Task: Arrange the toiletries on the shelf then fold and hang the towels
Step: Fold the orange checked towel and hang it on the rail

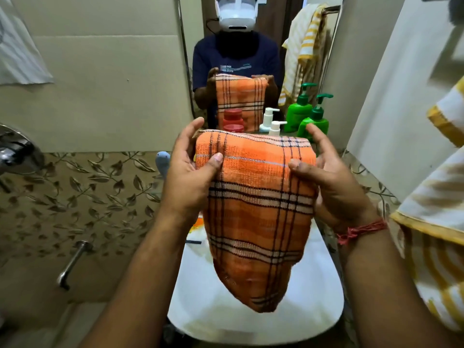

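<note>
Holding folded orange plaid towel (253, 197) by top fold: left hand (188, 172) and right hand (334, 187) each pinching opposite top corners, long axis hanging down over white basin (321, 297); yellow-striped towels hanging nearer right hand's grip.

A folded orange plaid towel (253, 197) hung between both hands, blocking the way forward. Behind it, a red jar (233, 128), white pump bottle (275, 128) and green pump bottle (315, 121) crowded the shelf. A yellow striped towel (437, 222) closed off the right; open wall lay left.
</note>
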